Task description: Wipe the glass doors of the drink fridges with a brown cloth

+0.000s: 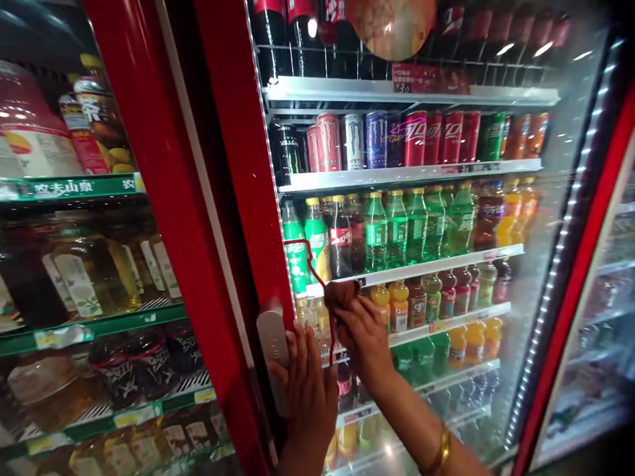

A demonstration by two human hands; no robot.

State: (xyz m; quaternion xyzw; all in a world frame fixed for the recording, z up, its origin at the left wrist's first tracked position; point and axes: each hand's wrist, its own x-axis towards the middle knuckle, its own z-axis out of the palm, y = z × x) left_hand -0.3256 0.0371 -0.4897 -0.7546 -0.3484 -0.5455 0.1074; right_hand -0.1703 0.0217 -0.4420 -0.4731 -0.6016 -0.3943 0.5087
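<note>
My left hand (pixel 308 380) lies along the left edge of the glass door, fingers stretched out beside the grey door handle (pixel 272 344). It holds nothing that I can see. To its right my right hand (pixel 366 334) is at the glass, fingers bent and pressed together at a dark brown patch (pixel 341 293). Whether that patch is cloth, a decal or a reflection I cannot tell. A thin red line (pixel 317 272) runs across the glass into the brown patch and down between my hands. Behind the glass stand green bottles (pixel 377 231) and a cola bottle (pixel 340 238).
The red door frame (pixel 248 165) rises left of my hands. Drink cans (pixel 327 142) fill a white shelf (pixel 411 177) behind the glass. Another fridge with green shelf edges (pixel 94 330) is at the left. A round orange-brown shape (pixel 391 26) shows at the top.
</note>
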